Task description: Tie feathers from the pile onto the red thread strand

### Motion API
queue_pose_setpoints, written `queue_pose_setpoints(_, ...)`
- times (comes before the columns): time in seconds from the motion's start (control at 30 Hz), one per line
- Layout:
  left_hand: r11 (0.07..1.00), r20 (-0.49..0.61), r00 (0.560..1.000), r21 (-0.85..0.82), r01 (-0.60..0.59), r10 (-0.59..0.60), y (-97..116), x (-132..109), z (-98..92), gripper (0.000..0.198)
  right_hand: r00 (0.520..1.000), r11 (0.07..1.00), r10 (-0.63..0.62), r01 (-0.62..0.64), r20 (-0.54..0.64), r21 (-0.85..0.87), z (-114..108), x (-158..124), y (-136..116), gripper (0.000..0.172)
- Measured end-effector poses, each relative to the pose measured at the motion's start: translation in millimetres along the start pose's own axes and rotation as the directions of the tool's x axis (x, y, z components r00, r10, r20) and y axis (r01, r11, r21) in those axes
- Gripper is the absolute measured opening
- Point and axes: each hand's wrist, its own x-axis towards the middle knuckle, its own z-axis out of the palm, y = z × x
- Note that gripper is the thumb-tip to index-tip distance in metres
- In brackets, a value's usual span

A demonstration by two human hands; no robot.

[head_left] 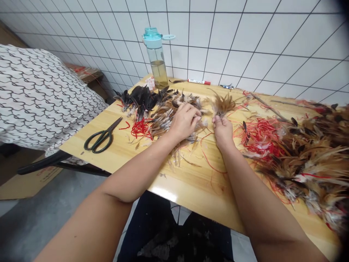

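My left hand (185,121) rests on a pile of brown feathers (165,116), its fingers curled and pinching loose feathers at its right side. My right hand (223,129) is closed around the stems of a small bunch of tan feathers (222,104) that fans upward from the fist. The two hands sit a few centimetres apart over the wooden table (191,182). A thin red thread (208,160) loops on the wood just below them.
Black feathers (141,98) and a red thread bundle (140,128) lie left of my hands, with black scissors (102,137) further left. A large heap of brown feathers with red thread (300,153) fills the right. A water bottle (156,58) and marker (199,82) stand by the tiled wall.
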Motion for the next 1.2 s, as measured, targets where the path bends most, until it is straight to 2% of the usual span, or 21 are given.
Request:
queue_pose_setpoints(0.07, 0.999, 0.064, 0.998, 0.029, -0.012, 0.01, -0.6, -1.7, 8.3, 0.018, 0.994, 1.0, 0.0, -0.002, -0.113, -0.014, -2.1, 2.0, 2.1, 0.04)
queue_pose_setpoints(0.13, 0.997, 0.114, 0.993, 0.071, -0.008, 0.0, 0.8, -2.2, 16.7, 0.02, 0.987, 1.0, -0.004, 0.0, -0.161, -0.027, -2.9, 2.7, 3.2, 0.038)
queue_pose_setpoints(0.27, 0.981, 0.184, 0.98, 0.193, 0.037, -0.073, 8.7, 1.5, 28.0, 0.032, 0.985, 0.999, 0.017, -0.025, -0.17, -0.045, -1.6, 1.3, 2.3, 0.031)
queue_pose_setpoints(0.43, 0.94, 0.208, 0.965, 0.33, 0.084, -0.159, 24.2, 9.1, 35.9, 0.04, 0.984, 0.996, 0.052, -0.064, -0.169, -0.067, 0.1, -0.9, -3.7, 0.026)
queue_pose_setpoints(0.6, 0.922, 0.255, 0.946, 0.376, 0.092, -0.198, 31.6, 16.2, 45.9, 0.028, 0.982, 0.995, 0.059, -0.073, -0.179, -0.072, -0.4, -0.9, -7.6, 0.027)
queue_pose_setpoints(0.73, 0.941, 0.282, 0.946, 0.334, 0.057, -0.158, 25.6, 18.5, 44.9, 0.02, 0.978, 0.996, 0.052, -0.065, -0.204, -0.056, -1.5, -1.0, -7.7, 0.028)
queue_pose_setpoints(0.87, 0.972, 0.238, 0.968, 0.231, 0.026, -0.083, 17.6, 16.3, 27.5, 0.013, 0.978, 0.996, 0.052, -0.065, -0.204, -0.057, -2.6, -2.7, -9.8, 0.03)
queue_pose_setpoints(1.03, 0.996, 0.299, 0.951, -0.003, 0.084, -0.079, 8.5, 7.4, 4.0, 0.008, 0.983, 0.993, 0.07, -0.084, -0.17, -0.082, -2.3, -5.0, -11.8, 0.03)
queue_pose_setpoints(1.13, 0.982, 0.328, 0.941, -0.134, 0.135, -0.084, 1.9, 2.6, -0.5, 0.011, 0.985, 0.993, 0.059, -0.074, -0.161, -0.091, -1.1, -5.4, -11.0, 0.03)
queue_pose_setpoints(1.2, 0.979, 0.347, 0.935, -0.153, 0.136, -0.076, -1.5, 1.9, -1.2, 0.013, 0.987, 0.992, 0.038, -0.055, -0.154, -0.111, -0.3, -5.7, -10.9, 0.029)
